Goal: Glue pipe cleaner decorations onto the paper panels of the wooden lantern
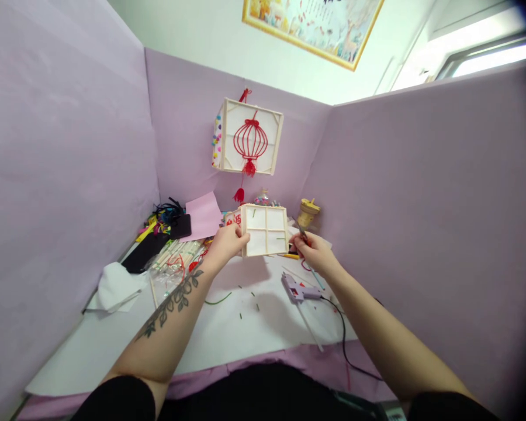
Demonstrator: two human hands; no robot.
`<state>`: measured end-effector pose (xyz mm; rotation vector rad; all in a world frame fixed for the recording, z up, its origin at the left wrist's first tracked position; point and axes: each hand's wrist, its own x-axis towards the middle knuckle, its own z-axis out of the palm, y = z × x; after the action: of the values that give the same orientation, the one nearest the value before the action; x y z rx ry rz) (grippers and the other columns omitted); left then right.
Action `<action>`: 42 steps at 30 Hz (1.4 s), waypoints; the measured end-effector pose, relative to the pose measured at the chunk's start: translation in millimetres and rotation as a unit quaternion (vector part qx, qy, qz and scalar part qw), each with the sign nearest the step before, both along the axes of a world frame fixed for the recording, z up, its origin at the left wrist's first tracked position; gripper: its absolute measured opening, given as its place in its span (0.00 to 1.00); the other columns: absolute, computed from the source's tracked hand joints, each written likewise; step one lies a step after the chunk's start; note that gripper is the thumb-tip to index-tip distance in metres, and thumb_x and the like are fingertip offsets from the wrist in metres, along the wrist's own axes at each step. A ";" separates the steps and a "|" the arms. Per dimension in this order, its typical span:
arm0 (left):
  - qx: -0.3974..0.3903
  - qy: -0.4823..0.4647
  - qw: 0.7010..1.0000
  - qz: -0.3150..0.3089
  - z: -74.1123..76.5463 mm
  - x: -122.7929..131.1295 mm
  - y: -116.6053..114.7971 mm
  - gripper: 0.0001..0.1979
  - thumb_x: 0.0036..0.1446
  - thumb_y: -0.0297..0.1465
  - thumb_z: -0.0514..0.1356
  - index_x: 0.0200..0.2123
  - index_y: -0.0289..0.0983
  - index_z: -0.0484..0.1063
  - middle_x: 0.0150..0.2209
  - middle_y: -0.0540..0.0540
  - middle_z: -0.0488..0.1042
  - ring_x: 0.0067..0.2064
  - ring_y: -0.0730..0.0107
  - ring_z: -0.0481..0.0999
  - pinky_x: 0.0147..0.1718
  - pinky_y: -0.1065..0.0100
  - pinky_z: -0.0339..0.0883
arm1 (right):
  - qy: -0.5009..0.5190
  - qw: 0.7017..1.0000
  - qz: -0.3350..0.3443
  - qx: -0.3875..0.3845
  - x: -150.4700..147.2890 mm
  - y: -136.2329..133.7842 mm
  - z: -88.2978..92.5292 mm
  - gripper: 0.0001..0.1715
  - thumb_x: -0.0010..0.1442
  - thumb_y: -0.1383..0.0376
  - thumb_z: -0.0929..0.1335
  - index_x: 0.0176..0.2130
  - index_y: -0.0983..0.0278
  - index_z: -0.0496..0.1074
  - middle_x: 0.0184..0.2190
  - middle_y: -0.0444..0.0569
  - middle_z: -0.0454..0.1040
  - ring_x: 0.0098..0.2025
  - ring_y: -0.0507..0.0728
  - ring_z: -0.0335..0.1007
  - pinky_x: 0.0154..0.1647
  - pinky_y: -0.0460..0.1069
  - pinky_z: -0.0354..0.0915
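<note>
My left hand (226, 244) grips the left edge of a small wooden-framed paper lantern box (265, 230), held up above the white table sheet (228, 333). The box face shows a cross of thin sticks over white paper. My right hand (314, 251) is closed just right of the box, holding a small dark tool, maybe scissors (302, 233), its tip near the box's right edge. A glue gun (296, 289) lies on the sheet below my right hand, its black cord (343, 339) trailing toward me.
A finished lantern (249, 138) with a red lantern drawing hangs on the back purple wall. Wooden sticks (175, 257), black items (151, 248), pink paper (204, 215) and white cloth (114, 286) crowd the left. A yellow spool (308, 211) stands at back right. Purple partitions enclose three sides.
</note>
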<state>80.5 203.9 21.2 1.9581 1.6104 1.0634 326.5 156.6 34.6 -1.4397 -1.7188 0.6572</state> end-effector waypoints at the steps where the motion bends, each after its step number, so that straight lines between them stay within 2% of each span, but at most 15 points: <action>1: 0.000 0.001 1.000 0.000 0.0 -0.3 0.3 0.11 0.50 0.40 0.58 0.25 0.38 0.67 0.27 0.48 0.75 0.30 0.68 0.73 0.28 0.70 0.62 | 0.006 0.999 0.013 0.037 -2.7 2.6 0.4 0.15 0.62 0.58 0.60 0.36 0.65 0.69 0.31 0.48 0.74 0.26 0.51 0.64 0.29 0.46 0.61; 4: -0.001 0.010 1.000 0.002 -0.1 -0.4 1.2 0.12 0.50 0.40 0.58 0.25 0.38 0.66 0.27 0.49 0.75 0.30 0.68 0.73 0.29 0.70 0.62 | -0.038 0.987 0.076 0.137 -21.5 14.2 6.0 0.13 0.63 0.60 0.60 0.35 0.63 0.69 0.39 0.51 0.76 0.38 0.55 0.69 0.41 0.49 0.63; 8: 0.000 0.023 1.000 0.007 -1.5 0.4 2.7 0.12 0.50 0.40 0.58 0.25 0.38 0.66 0.26 0.48 0.75 0.29 0.68 0.73 0.29 0.69 0.61 | -0.156 0.964 0.085 0.197 -48.3 35.4 11.1 0.10 0.63 0.65 0.61 0.39 0.62 0.71 0.36 0.52 0.75 0.41 0.57 0.67 0.45 0.50 0.60; 11: -0.001 0.025 1.000 0.008 -3.4 0.8 3.8 0.12 0.51 0.41 0.59 0.25 0.38 0.67 0.26 0.48 0.75 0.30 0.68 0.73 0.28 0.70 0.62 | -0.181 0.960 0.078 0.200 -58.3 49.4 9.8 0.12 0.63 0.67 0.61 0.43 0.63 0.71 0.34 0.51 0.73 0.41 0.58 0.65 0.43 0.49 0.59; 16: -0.004 0.019 1.000 0.005 -5.4 0.3 4.5 0.12 0.51 0.41 0.59 0.26 0.38 0.67 0.26 0.48 0.75 0.30 0.68 0.73 0.28 0.70 0.61 | -0.176 0.962 0.067 0.196 -65.1 60.8 8.0 0.13 0.63 0.67 0.60 0.43 0.64 0.71 0.33 0.51 0.72 0.40 0.59 0.64 0.42 0.50 0.58; 23: -0.004 0.015 1.000 0.001 -3.9 0.3 3.4 0.11 0.51 0.40 0.59 0.26 0.38 0.67 0.26 0.49 0.74 0.29 0.68 0.73 0.27 0.70 0.60 | -0.142 0.968 0.079 0.193 -67.5 58.7 9.7 0.13 0.64 0.64 0.60 0.42 0.63 0.71 0.37 0.50 0.75 0.41 0.57 0.67 0.43 0.48 0.60; 28: -0.003 0.009 1.000 -0.004 -2.8 0.9 0.8 0.11 0.51 0.39 0.58 0.26 0.38 0.67 0.26 0.49 0.74 0.29 0.69 0.72 0.26 0.70 0.61 | -0.088 0.976 0.037 0.194 -64.0 62.8 16.3 0.14 0.65 0.64 0.58 0.40 0.63 0.70 0.40 0.50 0.76 0.42 0.55 0.70 0.44 0.48 0.61; 31: -0.003 0.007 1.000 -0.002 -2.0 1.2 -0.2 0.10 0.50 0.39 0.59 0.25 0.38 0.67 0.25 0.49 0.74 0.28 0.69 0.72 0.26 0.71 0.61 | -0.092 0.977 0.021 0.192 -62.8 64.3 24.8 0.14 0.64 0.62 0.58 0.38 0.63 0.70 0.38 0.50 0.76 0.39 0.55 0.69 0.42 0.47 0.60; 33: -0.003 0.007 1.000 0.001 -1.6 1.0 0.1 0.11 0.50 0.39 0.59 0.25 0.38 0.67 0.25 0.49 0.74 0.28 0.69 0.72 0.27 0.70 0.61 | -0.104 0.977 0.012 0.188 -61.5 55.9 27.4 0.12 0.63 0.61 0.60 0.37 0.63 0.70 0.34 0.48 0.75 0.36 0.55 0.68 0.39 0.47 0.59; 36: -0.003 0.011 1.000 0.005 -1.2 0.6 1.7 0.11 0.50 0.40 0.59 0.25 0.38 0.68 0.25 0.49 0.75 0.29 0.68 0.73 0.28 0.70 0.62 | -0.195 0.968 0.072 0.137 -58.6 23.5 14.8 0.12 0.60 0.58 0.65 0.42 0.62 0.69 0.29 0.45 0.73 0.30 0.54 0.66 0.33 0.47 0.57; 39: -0.002 0.014 1.000 0.008 -0.8 0.3 3.4 0.11 0.50 0.40 0.59 0.26 0.38 0.68 0.27 0.48 0.75 0.30 0.67 0.73 0.30 0.69 0.62 | -0.329 0.923 0.199 0.034 -55.7 -19.6 -21.0 0.20 0.54 0.53 0.71 0.44 0.60 0.69 0.32 0.47 0.75 0.31 0.56 0.68 0.31 0.47 0.56; 42: -0.003 0.018 1.000 0.005 0.3 0.5 3.9 0.11 0.51 0.40 0.59 0.26 0.38 0.68 0.27 0.48 0.76 0.30 0.68 0.73 0.31 0.69 0.63 | -0.367 0.887 0.282 -0.011 -48.8 -47.6 -60.2 0.21 0.53 0.57 0.73 0.45 0.63 0.70 0.38 0.52 0.76 0.36 0.59 0.71 0.34 0.49 0.61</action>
<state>81.0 207.8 21.5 1.9772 1.6414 1.0319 277.8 109.0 -25.6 -1.2747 -2.7943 0.4332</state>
